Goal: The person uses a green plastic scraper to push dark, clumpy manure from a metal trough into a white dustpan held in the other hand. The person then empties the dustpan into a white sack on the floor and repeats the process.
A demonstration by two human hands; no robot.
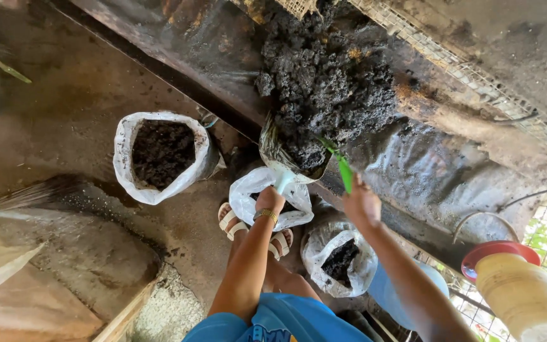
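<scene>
A heap of dark crumbly muck (330, 82) remains on the sloped sheet just beyond the fingers. The right hand (361, 204) clamps a green-handled scraper (344, 170); the left hand (270, 199) grips a dustpan (286, 158). Below, one white sack (159, 155) looks nearly full, two smaller bags (340, 256) partly filled.

The person wears a bright blue shirt (273, 320) with short sleeves, leaving both forearms bare. A gold-coloured bracelet (266, 215) circles the left wrist, above the shirt. White strapped sandals (230, 221) cover the feet, just beside the bracelet.
</scene>
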